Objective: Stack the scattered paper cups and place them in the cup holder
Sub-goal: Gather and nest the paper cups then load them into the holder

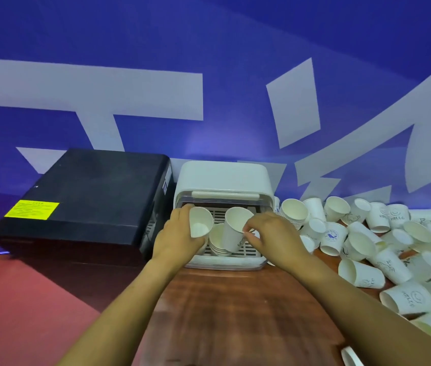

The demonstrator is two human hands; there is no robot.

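Head view: your two hands each hold a paper cup over the open white cup holder [223, 178] at the desk's [235, 313] far edge.

Your left hand [180, 233] curls round one tilted cup [200, 225]; your right hand [272, 233] pinches the side of a second cup [235, 228] above a nested stack [218, 240] lying on the holder's slatted tray. Loose cups [394, 249] crowd the desk's right side. A black box [77, 202] with a yellow label sits just left of the holder.
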